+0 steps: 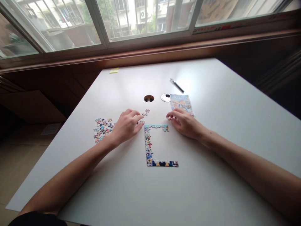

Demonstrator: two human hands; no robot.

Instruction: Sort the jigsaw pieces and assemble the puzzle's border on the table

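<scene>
A partly joined jigsaw puzzle (148, 146) lies flat on the white table, its top, left and bottom edges forming a bracket shape that is open on the right. My left hand (128, 125) rests just left of its upper corner, thumb and index finger apart around a few loose puzzle pieces (147, 111). Beyond the upper right end of the puzzle, my right hand (185, 124) pinches a small puzzle piece (168, 118) between thumb and fingers. A pile of loose puzzle pieces (102, 129) spreads to the left, partly covered by my left hand and forearm.
A colourful picture sheet (181, 103) lies behind my right hand, overlapping a round metal cover (165, 98). Nearby are a round table hole (149, 98) and a dark pen (176, 85). Yellow sticky notes (114, 70) sit at the white table's (131, 194) far edge, below the window.
</scene>
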